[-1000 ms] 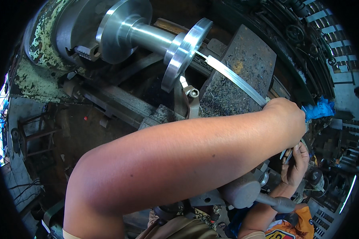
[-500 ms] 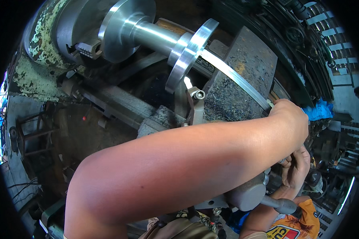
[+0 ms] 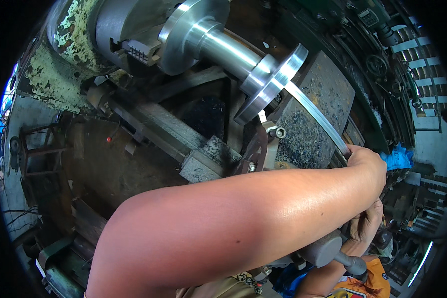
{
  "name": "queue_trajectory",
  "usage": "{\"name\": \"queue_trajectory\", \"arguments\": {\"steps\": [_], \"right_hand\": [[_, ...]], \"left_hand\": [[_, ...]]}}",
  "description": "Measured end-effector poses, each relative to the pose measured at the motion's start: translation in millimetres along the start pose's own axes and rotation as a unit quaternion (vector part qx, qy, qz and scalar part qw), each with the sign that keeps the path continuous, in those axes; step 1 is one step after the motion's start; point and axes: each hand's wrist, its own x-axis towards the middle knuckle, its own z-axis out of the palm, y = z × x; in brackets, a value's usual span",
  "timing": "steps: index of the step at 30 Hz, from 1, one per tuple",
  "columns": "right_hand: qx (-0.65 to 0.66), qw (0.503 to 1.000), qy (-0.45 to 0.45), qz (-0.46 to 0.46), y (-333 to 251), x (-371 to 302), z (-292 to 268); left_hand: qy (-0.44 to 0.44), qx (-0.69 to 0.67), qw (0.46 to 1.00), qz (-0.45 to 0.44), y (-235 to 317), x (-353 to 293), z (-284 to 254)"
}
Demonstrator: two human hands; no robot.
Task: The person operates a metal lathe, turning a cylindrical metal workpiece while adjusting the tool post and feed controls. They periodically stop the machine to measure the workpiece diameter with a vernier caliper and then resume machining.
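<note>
Glossy turned-metal flanged shaft; rusty, rough lathe bed

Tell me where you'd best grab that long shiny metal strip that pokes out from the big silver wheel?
Probably at its free near end, coming from the person's side. The long flat shiny metal strip has its far end pressed against the round silver flanged workpiece in the lathe, so that end is crowded. The left hand already grips the near end, well away from the flange.

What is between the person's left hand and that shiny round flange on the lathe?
In the head view, a long flat metal strip spans it: one end in the left hand, the other at the flange. Under it sits a dark, chip-strewn block.
</note>
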Motion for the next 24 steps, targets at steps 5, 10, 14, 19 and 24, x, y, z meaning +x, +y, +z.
{"name": "queue_trajectory", "arguments": {"steps": [5,10,14,19,24], "right_hand": [[-0.009,0.998,0.051,0.020,4.0,1.7,0.7],[0.013,0.999,0.012,0.032,3.3,7.9,-7.9],[0.017,0.999,0.000,0.036,3.2,11.6,-11.0],[0.017,0.999,0.003,0.035,-0.3,14.2,-3.3],[0.013,0.999,0.036,0.014,-4.4,10.2,7.1]], "left_hand": [[-0.008,-0.042,0.999,-0.018,-1.5,6.3,2.1],[-0.007,-0.044,0.998,-0.039,-1.9,10.3,3.4],[-0.004,-0.067,0.997,-0.048,-2.6,10.5,2.6],[0.020,-0.051,0.997,-0.054,-1.7,8.7,1.8],[-0.004,-0.038,0.997,-0.061,-1.8,9.7,0.9]]}}
